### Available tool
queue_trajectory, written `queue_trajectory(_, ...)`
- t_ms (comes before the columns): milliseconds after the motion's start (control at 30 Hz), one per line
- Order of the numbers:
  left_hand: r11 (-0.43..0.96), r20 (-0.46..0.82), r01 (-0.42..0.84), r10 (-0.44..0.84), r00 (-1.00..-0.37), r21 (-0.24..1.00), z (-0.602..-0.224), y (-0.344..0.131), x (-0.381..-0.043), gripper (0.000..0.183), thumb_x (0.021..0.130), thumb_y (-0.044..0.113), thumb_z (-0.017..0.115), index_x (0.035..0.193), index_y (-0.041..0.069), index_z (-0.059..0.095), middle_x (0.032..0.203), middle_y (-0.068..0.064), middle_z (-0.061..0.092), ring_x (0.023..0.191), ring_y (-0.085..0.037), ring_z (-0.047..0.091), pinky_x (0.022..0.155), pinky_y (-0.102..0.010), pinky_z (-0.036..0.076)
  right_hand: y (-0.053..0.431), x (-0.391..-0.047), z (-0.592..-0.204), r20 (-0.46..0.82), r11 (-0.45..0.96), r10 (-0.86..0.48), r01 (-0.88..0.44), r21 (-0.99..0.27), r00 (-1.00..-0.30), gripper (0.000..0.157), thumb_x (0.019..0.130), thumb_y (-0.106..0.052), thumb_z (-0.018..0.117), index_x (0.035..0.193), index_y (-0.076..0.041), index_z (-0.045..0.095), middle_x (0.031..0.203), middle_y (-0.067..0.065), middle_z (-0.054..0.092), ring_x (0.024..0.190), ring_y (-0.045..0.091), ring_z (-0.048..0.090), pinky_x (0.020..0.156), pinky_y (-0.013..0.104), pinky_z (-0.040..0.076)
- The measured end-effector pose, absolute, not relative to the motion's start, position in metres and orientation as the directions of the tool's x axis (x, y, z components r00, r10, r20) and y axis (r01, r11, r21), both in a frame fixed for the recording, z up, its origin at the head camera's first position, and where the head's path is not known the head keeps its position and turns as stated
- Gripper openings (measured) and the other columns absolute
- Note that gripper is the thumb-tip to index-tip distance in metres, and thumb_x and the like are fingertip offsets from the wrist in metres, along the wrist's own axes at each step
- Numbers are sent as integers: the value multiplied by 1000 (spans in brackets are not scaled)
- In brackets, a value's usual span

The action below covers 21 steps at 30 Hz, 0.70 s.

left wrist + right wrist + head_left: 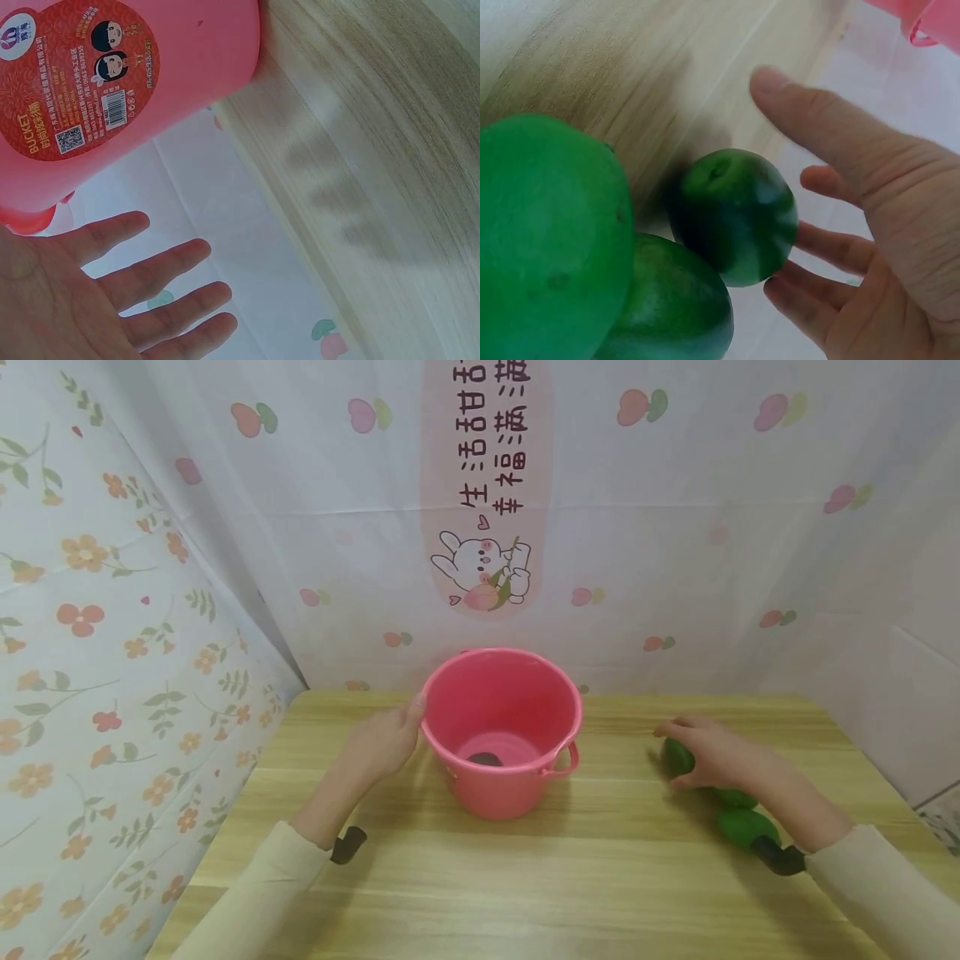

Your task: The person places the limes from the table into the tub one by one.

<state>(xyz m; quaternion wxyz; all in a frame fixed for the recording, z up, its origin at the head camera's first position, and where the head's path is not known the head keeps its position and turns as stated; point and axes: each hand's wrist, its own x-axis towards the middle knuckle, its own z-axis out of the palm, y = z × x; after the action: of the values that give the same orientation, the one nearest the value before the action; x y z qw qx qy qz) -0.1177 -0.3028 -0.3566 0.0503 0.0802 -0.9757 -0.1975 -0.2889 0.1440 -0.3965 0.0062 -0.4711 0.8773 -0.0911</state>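
Note:
A pink bucket stands upright on the table, a small dark thing showing at its bottom. My left hand is at the bucket's left side, fingertips right at the rim. In the left wrist view its fingers are straight and spread, and the bucket's wall bears a red label. On the right, my right hand reaches over the farthest of three green fruits, thumb and fingers spread on either side. The middle fruit and the nearest, larger-looking fruit sit close behind it, partly under the wrist.
The wooden table ends at a white printed cloth hung behind the bucket. A floral cloth hangs along the left side. The bucket's pink handle juts out toward the right. Black straps or mounts sit at both wrists.

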Motion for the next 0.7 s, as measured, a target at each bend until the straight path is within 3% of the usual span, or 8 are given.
queue_trajectory(300,907,68,-139,-180,-981,398,-355,-302,-117,78,94,62,4,132,16,54,123,-9,58,110,-32,53,87,-54,39,145,-290,-399,97,530,-838,-843,-95,-537,63,58,-10,88,112,4,58,107,22,52,98,43,51,78,52,44)
queue_trajectory(700,909,67,-133,-173,-983,396,-356,-302,-117,75,94,61,4,136,18,50,126,-8,55,113,-32,52,87,-55,39,140,-292,-399,70,549,-831,-834,-62,-552,61,60,-6,87,112,6,58,106,23,52,96,45,51,77,54,43)
